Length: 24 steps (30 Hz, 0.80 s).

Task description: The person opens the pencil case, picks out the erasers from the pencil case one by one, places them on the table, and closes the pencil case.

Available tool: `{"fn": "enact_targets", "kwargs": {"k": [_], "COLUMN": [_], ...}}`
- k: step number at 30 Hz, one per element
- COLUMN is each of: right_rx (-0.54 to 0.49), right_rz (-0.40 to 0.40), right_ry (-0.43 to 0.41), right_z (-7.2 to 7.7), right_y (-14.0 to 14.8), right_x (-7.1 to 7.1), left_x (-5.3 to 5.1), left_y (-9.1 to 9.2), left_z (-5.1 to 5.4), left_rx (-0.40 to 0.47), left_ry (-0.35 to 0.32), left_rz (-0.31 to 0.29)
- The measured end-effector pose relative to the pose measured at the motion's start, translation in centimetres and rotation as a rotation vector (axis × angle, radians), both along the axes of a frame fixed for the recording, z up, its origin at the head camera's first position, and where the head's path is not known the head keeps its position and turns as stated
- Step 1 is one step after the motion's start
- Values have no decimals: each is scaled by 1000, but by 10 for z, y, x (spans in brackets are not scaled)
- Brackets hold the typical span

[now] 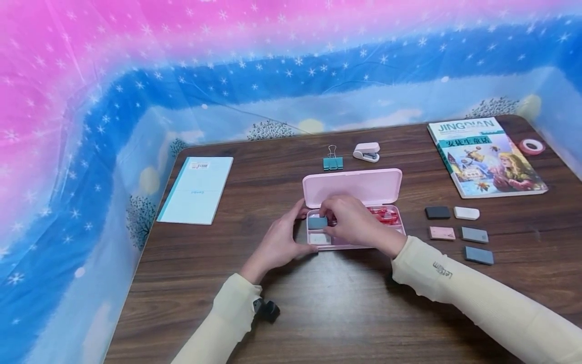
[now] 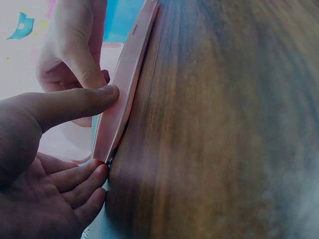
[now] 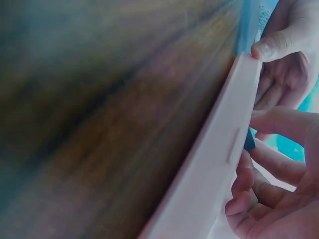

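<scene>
A pink pencil case (image 1: 352, 188) lies with its lid raised at the middle of the table. My left hand (image 1: 283, 237) steadies its left end, the thumb (image 2: 94, 102) against the front wall and the fingers around the end. Over the left compartments, my right hand (image 1: 352, 218) pinches a blue-green eraser (image 1: 317, 223) between thumb and fingers; the eraser (image 3: 250, 139) peeks over the rim in the right wrist view. A white eraser (image 1: 320, 238) sits in the front left compartment. Red pens (image 1: 385, 215) lie in the back compartment, partly hidden by the right hand.
Right of the case lie a black eraser (image 1: 437, 213), a white one (image 1: 466, 213), a pink one (image 1: 442, 233) and two grey-blue ones (image 1: 474, 235). Behind are a binder clip (image 1: 333, 163) and stapler (image 1: 366, 151). A notebook (image 1: 195, 190), book (image 1: 488, 159) and tape roll (image 1: 532, 146) lie outward.
</scene>
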State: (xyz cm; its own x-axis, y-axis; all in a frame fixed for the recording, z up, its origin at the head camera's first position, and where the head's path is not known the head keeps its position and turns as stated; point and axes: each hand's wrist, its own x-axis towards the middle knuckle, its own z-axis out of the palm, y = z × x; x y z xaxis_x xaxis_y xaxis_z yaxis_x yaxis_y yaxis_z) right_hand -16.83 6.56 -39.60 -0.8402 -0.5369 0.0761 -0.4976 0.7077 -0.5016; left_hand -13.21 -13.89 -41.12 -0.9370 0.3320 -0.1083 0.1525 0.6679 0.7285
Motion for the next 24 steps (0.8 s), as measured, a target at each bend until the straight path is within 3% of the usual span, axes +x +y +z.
{"fn": "enact_targets", "kwargs": {"k": [7,15,21,24], "right_rx": [38,-36,-169,-194], "right_rz": [50,-2,-121,-204], "right_ry": [82,63,-14,-11], "right_z": [0,10,25,26], "right_y": [0,16,87,132], "right_x": [-2,-1,21,37], "left_x": [0,0,0,0], "left_y": [1,-1,2,3], "left_z": [-1,-1,-1,-1], "left_rx": [11,11,5,-6], "left_ry": [8,-1,-10,-5], "left_rz": [-9,0,13,10]}}
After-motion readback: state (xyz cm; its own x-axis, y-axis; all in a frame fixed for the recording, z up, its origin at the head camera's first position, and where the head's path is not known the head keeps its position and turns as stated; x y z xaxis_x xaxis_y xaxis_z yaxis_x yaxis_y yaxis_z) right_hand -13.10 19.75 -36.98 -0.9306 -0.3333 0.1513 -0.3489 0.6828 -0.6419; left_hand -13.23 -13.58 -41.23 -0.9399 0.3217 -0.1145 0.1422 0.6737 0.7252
